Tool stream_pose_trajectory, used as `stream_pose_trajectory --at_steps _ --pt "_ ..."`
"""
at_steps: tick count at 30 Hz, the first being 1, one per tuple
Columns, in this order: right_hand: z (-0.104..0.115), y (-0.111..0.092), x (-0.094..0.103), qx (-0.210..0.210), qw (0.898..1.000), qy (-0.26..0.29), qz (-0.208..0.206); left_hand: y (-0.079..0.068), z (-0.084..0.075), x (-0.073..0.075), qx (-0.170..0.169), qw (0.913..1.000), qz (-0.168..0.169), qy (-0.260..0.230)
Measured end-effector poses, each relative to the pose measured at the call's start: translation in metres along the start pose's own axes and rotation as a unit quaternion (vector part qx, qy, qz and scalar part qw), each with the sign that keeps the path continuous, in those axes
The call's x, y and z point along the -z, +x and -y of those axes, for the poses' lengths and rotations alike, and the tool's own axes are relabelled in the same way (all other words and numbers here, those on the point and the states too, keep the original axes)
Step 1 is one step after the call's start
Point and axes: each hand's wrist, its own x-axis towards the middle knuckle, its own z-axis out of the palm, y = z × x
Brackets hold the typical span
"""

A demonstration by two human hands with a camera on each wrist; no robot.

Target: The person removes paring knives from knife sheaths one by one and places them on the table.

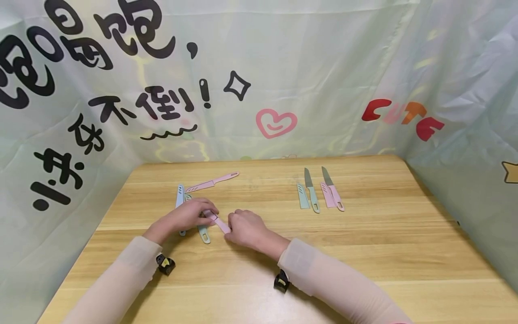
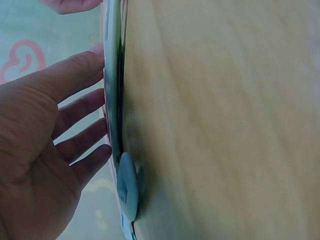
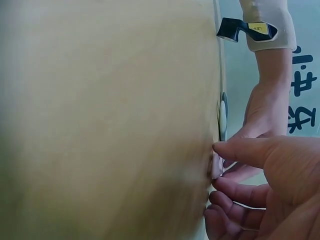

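Note:
Both hands are on one pink knife (image 1: 221,224), which lies slantwise low over the table. My right hand (image 1: 247,229) pinches its near end between thumb and forefinger, also seen in the right wrist view. At its far end, my left hand (image 1: 192,214) holds it between thumb and fingers, partly covering it. Under the left hand lies a green knife, its handle (image 1: 204,234) sticking out toward me. Beside that is a light blue knife (image 1: 180,196), its middle hidden by the hand. Another pink knife (image 1: 212,182) lies behind them, pointing to the right.
Farther right on the wooden table (image 1: 364,252) lie a bare-bladed green knife (image 1: 312,198) with a green sheath (image 1: 302,196) beside it, and a bare-bladed pink knife (image 1: 335,195) beside a pink sheath (image 1: 328,195). A printed curtain (image 1: 323,67) hangs behind the table.

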Motion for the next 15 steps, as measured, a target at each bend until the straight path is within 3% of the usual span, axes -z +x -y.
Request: stream_pose_trajectory --at_steps 15 --pt "-0.0096 -0.0010 0.0076 -0.039 0.997 0.056 0.031 0.0027 -0.0020 0.0036 -0.002 1.0000 0.008 0.006"
